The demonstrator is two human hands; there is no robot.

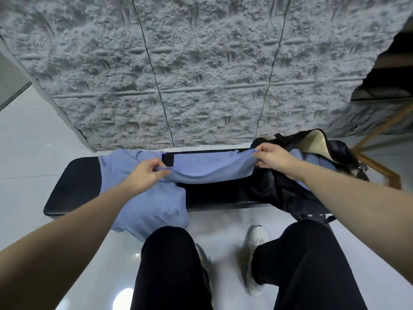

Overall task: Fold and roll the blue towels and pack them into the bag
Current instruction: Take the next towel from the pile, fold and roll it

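A blue towel hangs stretched between my two hands above a black bench. My left hand pinches its left end and my right hand pinches its right end. More blue towel cloth lies heaped on the left part of the bench and droops over the front edge. A black bag with a light lining sits open at the right end of the bench, and blue towel cloth shows inside it behind my right forearm.
A grey textured wall rises just behind the bench. The floor is glossy white tile. A wooden frame stands at the right behind the bag. My knees in black trousers and white shoes are in front of the bench.
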